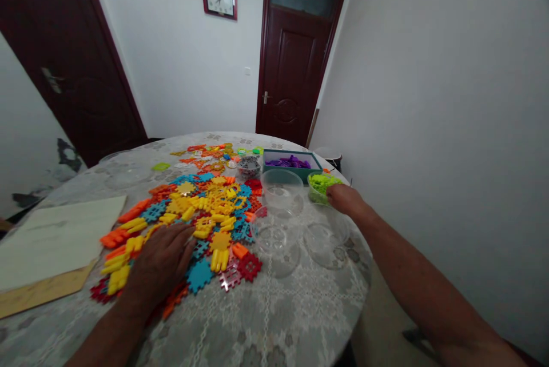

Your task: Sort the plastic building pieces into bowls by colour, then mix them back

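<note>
A heap of plastic building pieces (201, 207), yellow, blue, orange and red, spreads over the middle of the table. My left hand (165, 255) lies palm down on its near side, fingers stretched over the pieces and holding nothing that I can see. At the table's right side, my right hand (342, 198) is at the edge of a clear round bowl of lime-green pieces (321, 184). Its fingers are drawn together, and their tips and anything in them are hidden. Nearby stand clear plastic containers (282, 190), the nearer ones showing no pieces inside.
Behind the containers sits a green box (294, 172) of purple pieces, beside a clear tub of grey pieces (249, 167). Loose orange and gold pieces (210, 158) lie farther back. A pale sheet on a board (55, 241) occupies the left. The round table's edge curves close on the right.
</note>
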The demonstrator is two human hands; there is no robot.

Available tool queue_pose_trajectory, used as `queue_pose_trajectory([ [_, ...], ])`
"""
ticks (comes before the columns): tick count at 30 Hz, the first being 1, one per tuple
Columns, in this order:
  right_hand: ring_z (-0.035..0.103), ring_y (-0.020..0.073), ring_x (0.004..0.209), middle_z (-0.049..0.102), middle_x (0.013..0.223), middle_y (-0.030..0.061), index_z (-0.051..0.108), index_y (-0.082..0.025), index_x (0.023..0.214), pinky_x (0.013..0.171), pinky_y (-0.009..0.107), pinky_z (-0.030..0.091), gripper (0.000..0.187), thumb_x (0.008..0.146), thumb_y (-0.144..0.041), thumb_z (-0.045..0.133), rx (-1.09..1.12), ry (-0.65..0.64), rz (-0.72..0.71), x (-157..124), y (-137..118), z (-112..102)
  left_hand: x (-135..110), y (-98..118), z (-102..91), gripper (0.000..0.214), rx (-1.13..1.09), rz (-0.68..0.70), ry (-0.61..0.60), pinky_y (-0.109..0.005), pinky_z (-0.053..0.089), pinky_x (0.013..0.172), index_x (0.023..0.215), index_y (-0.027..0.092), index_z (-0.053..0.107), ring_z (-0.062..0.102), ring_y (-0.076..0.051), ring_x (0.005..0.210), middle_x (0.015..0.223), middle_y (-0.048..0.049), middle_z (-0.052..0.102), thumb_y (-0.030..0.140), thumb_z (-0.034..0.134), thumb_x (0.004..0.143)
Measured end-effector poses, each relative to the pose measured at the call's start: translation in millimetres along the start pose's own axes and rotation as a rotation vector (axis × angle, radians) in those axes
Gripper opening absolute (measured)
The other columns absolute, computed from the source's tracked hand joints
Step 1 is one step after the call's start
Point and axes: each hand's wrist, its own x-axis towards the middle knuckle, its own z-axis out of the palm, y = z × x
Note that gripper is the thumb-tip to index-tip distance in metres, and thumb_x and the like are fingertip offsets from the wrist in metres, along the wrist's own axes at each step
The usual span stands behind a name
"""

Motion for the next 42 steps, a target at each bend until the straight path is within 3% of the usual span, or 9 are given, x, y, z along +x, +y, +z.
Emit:
queue_pose_trajectory([
  [7, 0.072, 0.0281, 0.114, 0.076, 0.123, 0.0190, 0.079, -0.018, 0.118, 0.093, 0.036, 0.051, 0.029, 0.103, -0.025, 0.055, -0.076, -0.007, 0.014, 7, -5, 5, 2, 5, -7.8, 0.020, -0.012, -0.036, 0.024, -0.053, 0.055, 0.105, 0.114, 0.022, 0.070, 0.071, -0.030, 0.110, 0.115, -0.0115, 0.076, 0.029, 0.054, 0.105],
  [17, 0.074, 0.0284, 0.106, 0.074, 0.126, 0.0178, 0.075, -0.020, 0.120, 0.083, 0.035, 0.053, 0.033, 0.107, -0.025, 0.045, -0.175, 0.038, -0.027, 2, -10, -4, 3, 12, -17.5, 0.022, -0.013, -0.117, 0.033, -0.053, 0.053, 0.107, 0.111, 0.019, 0.072, 0.070, -0.029, 0.110, 0.115, -0.0115, 0.076, 0.027, 0.053, 0.105],
  [22, 0.075, 0.0308, 0.098, 0.073, 0.123, 0.0197, 0.074, -0.019, 0.119, 0.076, 0.038, 0.053, 0.033, 0.107, -0.023, 0.044, -0.231, 0.081, -0.047, -8, -12, -21, 2, 15, -20.6, 0.021, -0.025, -0.186, 0.046, -0.052, 0.052, 0.110, 0.110, 0.021, 0.072, 0.069, -0.029, 0.112, 0.116, -0.0116, 0.076, 0.026, 0.052, 0.105],
  [27, 0.072, 0.0261, 0.077, 0.072, 0.114, 0.0170, 0.071, -0.018, 0.109, 0.058, 0.033, 0.044, 0.026, 0.106, -0.023, 0.046, -0.325, 0.271, -0.169, -35, -26, -58, -4, 5, -17.2, 0.024, -0.002, -0.262, 0.124, -0.052, 0.054, 0.108, 0.113, 0.020, 0.071, 0.068, -0.030, 0.115, 0.115, -0.0134, 0.076, 0.025, 0.049, 0.104],
  [32, 0.063, 0.0179, 0.061, 0.071, 0.104, 0.0104, 0.069, -0.020, 0.100, 0.051, 0.030, 0.028, 0.021, 0.107, -0.024, 0.049, -0.345, 0.522, -0.226, -67, -77, -98, -13, -12, -14.4, 0.028, 0.033, -0.397, 0.236, -0.051, 0.054, 0.109, 0.117, 0.019, 0.070, 0.069, -0.030, 0.117, 0.119, -0.0145, 0.075, 0.029, 0.046, 0.106],
  [36, 0.064, 0.0176, 0.070, 0.072, 0.102, 0.0094, 0.068, -0.021, 0.096, 0.055, 0.029, 0.033, 0.022, 0.108, -0.030, 0.051, -0.094, 0.655, -0.351, -75, -140, -114, -14, -17, -16.0, 0.034, 0.001, -0.453, 0.246, -0.052, 0.052, 0.112, 0.120, 0.017, 0.070, 0.068, -0.030, 0.121, 0.122, -0.0157, 0.075, 0.029, 0.041, 0.107],
  [39, 0.068, 0.0204, 0.082, 0.074, 0.097, 0.0087, 0.066, -0.021, 0.094, 0.067, 0.028, 0.044, 0.016, 0.104, -0.029, 0.058, 0.251, 0.647, -0.488, -72, -193, -113, -13, -18, -17.5, 0.035, -0.047, -0.498, 0.279, -0.052, 0.052, 0.114, 0.121, 0.019, 0.071, 0.069, -0.029, 0.122, 0.122, -0.0144, 0.076, 0.031, 0.041, 0.107],
  [42, 0.071, 0.0197, 0.078, 0.075, 0.089, 0.0054, 0.066, -0.021, 0.093, 0.072, 0.029, 0.049, 0.012, 0.101, -0.028, 0.060, 0.654, 0.508, -0.563, -67, -245, -102, -12, -19, -19.9, 0.036, -0.105, -0.585, 0.342, -0.051, 0.052, 0.114, 0.122, 0.019, 0.070, 0.069, -0.029, 0.123, 0.123, -0.0139, 0.076, 0.034, 0.040, 0.108],
])
